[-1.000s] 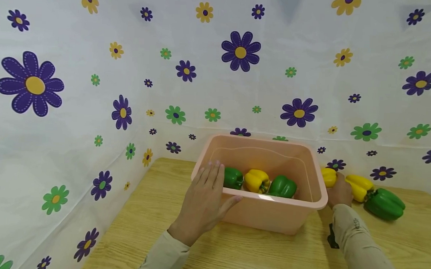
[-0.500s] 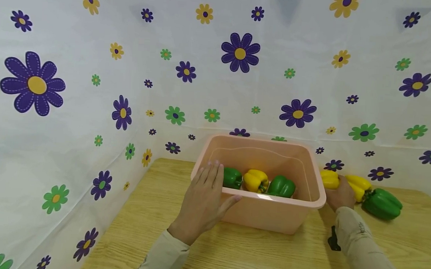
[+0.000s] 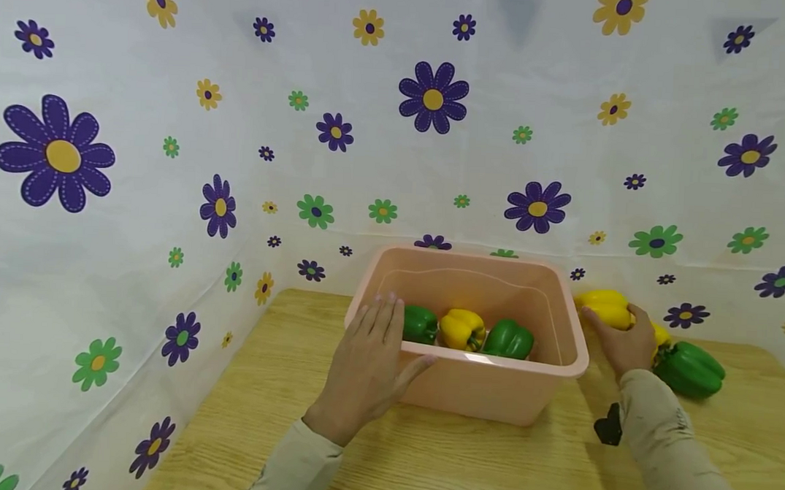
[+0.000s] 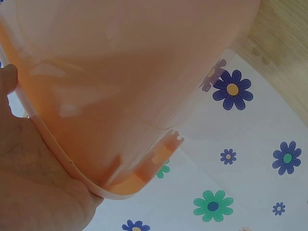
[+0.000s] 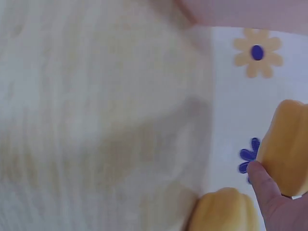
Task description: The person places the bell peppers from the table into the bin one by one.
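Observation:
A pink plastic bin point(image 3: 472, 386) stands on the table, with a green bell pepper point(image 3: 420, 324), a yellow bell pepper point(image 3: 463, 328) and another green bell pepper point(image 3: 509, 339) inside. My left hand point(image 3: 364, 368) rests over its front-left rim, fingers straight and thumb spread; the left wrist view shows the palm against the bin's edge point(image 4: 72, 168). To the right of the bin, my right hand point(image 3: 625, 339) grips a yellow bell pepper point(image 3: 604, 305), its thumb on the near side. In the right wrist view this held pepper point(image 5: 286, 149) appears above another yellow one point(image 5: 224, 211).
Behind my right hand lies a second yellow bell pepper point(image 3: 660, 335), partly hidden, beside a green bell pepper point(image 3: 692, 369) on the wooden table point(image 3: 475, 460). A flowered white sheet point(image 3: 347, 75) hangs close behind and at the left. A small black piece point(image 3: 610, 426) shows by my right wrist.
My right hand has lifted the yellow bell pepper up from beside the bin, so more of it shows above the hand. My left hand stays on the rim.

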A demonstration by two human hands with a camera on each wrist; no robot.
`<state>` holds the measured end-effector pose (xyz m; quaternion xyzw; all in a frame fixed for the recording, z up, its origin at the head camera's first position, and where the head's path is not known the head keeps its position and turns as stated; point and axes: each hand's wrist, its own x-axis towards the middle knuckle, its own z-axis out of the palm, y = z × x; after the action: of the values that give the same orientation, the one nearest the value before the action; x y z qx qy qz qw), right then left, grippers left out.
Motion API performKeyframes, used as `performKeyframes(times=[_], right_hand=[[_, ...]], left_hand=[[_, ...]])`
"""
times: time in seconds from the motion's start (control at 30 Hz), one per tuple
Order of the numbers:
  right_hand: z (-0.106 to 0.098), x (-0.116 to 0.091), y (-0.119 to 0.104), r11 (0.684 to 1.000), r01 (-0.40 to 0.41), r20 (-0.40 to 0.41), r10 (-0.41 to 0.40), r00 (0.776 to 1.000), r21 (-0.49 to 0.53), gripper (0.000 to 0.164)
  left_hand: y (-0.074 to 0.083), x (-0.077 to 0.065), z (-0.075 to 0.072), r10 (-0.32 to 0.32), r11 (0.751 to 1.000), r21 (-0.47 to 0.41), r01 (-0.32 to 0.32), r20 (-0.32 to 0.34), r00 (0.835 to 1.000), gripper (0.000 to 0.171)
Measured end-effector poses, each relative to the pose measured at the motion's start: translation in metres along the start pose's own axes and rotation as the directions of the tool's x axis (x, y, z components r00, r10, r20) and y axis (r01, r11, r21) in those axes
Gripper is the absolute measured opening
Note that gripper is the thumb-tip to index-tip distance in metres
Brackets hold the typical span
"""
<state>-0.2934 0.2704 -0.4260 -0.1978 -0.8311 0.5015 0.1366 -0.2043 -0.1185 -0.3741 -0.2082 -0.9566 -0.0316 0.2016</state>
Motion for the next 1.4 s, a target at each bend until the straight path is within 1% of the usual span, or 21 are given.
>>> performKeyframes(times=[0.07,0.13,0.2,0.27,0.33,0.43,0.53,0.67,0.8,0.9,1.0,1.07,1.13,1.3,1.37,1.4], right_hand=[[-0.004,-0.002,-0.004,0.999,0.018,-0.023,-0.017,1.0,0.038,0.1],[-0.008,-0.003,-0.009,0.997,0.016,-0.04,-0.013,0.999,0.074,0.099],[-0.014,-0.005,-0.015,0.993,0.002,-0.052,0.004,0.999,0.118,0.099],[-0.019,-0.007,-0.021,0.979,-0.034,-0.053,0.045,0.998,0.203,0.099],[-0.025,-0.009,-0.027,0.958,-0.048,-0.049,0.065,0.997,0.282,0.099],[-0.032,-0.013,-0.036,0.916,-0.042,-0.051,0.068,0.996,0.399,0.1],[-0.038,-0.018,-0.044,0.876,-0.011,-0.055,0.043,0.998,0.482,0.099],[-0.042,-0.024,-0.056,0.81,0.044,-0.068,-0.005,0.998,0.585,0.095],[-0.042,-0.032,-0.067,0.758,0.118,-0.072,-0.094,0.993,0.641,0.086],[-0.04,-0.038,-0.075,0.716,0.165,-0.065,-0.165,0.984,0.679,0.079],[-0.036,-0.044,-0.081,0.691,0.197,-0.056,-0.222,0.973,0.695,0.075],[-0.034,-0.047,-0.084,0.686,0.212,-0.047,-0.25,0.967,0.696,0.073],[-0.032,-0.05,-0.087,0.675,0.208,-0.03,-0.266,0.963,0.708,0.074],[-0.03,-0.056,-0.091,0.641,0.166,0.035,-0.288,0.957,0.749,0.077],[-0.028,-0.059,-0.091,0.646,0.156,0.058,-0.297,0.953,0.747,0.078],[-0.028,-0.06,-0.092,0.643,0.154,0.069,-0.308,0.949,0.75,0.078]], left_hand=[[0.0,0.0,0.001,0.001,1.0,0.002,-0.001,0.001,1.0,0.09],[0.0,0.0,0.001,0.005,1.0,0.007,-0.005,-0.003,1.0,0.09],[-0.001,0.0,0.002,0.009,1.0,0.011,-0.009,-0.008,1.0,0.089],[-0.001,0.0,0.003,0.007,1.0,0.01,-0.007,-0.008,1.0,0.09],[-0.001,0.0,0.003,0.005,1.0,0.008,-0.005,-0.005,1.0,0.09],[-0.001,-0.001,0.003,0.0,1.0,0.002,0.0,0.0,1.0,0.09],[-0.001,-0.001,0.002,-0.003,1.0,-0.001,0.003,0.003,1.0,0.09],[-0.001,0.0,0.001,-0.004,1.0,0.004,0.004,-0.002,1.0,0.09],[0.0,0.0,0.002,-0.003,1.0,0.009,0.003,-0.006,1.0,0.091],[0.0,0.0,0.003,-0.003,1.0,0.007,0.003,-0.003,1.0,0.091],[-0.001,0.0,0.004,-0.002,1.0,0.006,0.002,-0.002,1.0,0.091],[-0.001,0.0,0.004,-0.001,1.0,0.006,0.001,-0.002,1.0,0.091],[-0.001,0.0,0.004,0.0,1.0,0.006,0.0,-0.004,1.0,0.091],[-0.001,0.0,0.003,0.001,1.0,-0.002,-0.001,-0.009,1.0,0.091],[-0.001,0.0,0.003,0.0,1.0,-0.006,0.0,-0.006,1.0,0.091],[0.0,0.0,0.003,-0.001,1.0,-0.005,0.0,-0.005,1.0,0.091]])
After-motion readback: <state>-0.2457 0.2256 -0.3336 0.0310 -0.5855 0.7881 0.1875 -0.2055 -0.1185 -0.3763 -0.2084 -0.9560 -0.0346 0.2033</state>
